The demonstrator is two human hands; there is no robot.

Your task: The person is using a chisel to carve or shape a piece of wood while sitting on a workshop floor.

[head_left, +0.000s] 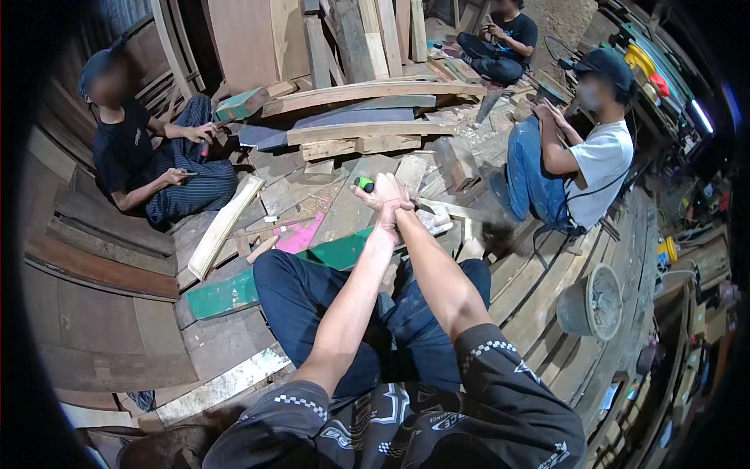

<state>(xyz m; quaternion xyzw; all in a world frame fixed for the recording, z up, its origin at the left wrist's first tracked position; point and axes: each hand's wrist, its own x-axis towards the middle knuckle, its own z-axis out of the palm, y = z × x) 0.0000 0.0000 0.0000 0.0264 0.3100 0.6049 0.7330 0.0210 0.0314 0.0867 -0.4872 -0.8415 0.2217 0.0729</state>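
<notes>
My right hand (385, 188) is closed around a green-and-black handle (363, 184), held out in front of me near the middle of the view; what the handle belongs to is mostly hidden. My left hand (391, 212) is wrapped round my right wrist, just below that grip. Beneath and around my hands lie a long green board (223, 297), a bright pink flat piece (301, 233) and pale wooden offcuts. A pale plank (223, 227) rests at an angle to the left of them.
A person (164, 148) sits at left, another (570, 148) at right and a third (504, 47) at the back, each busy with their hands. Stacked timber (367, 133) lies ahead; a grey bucket (590, 301) stands on the right-hand slats.
</notes>
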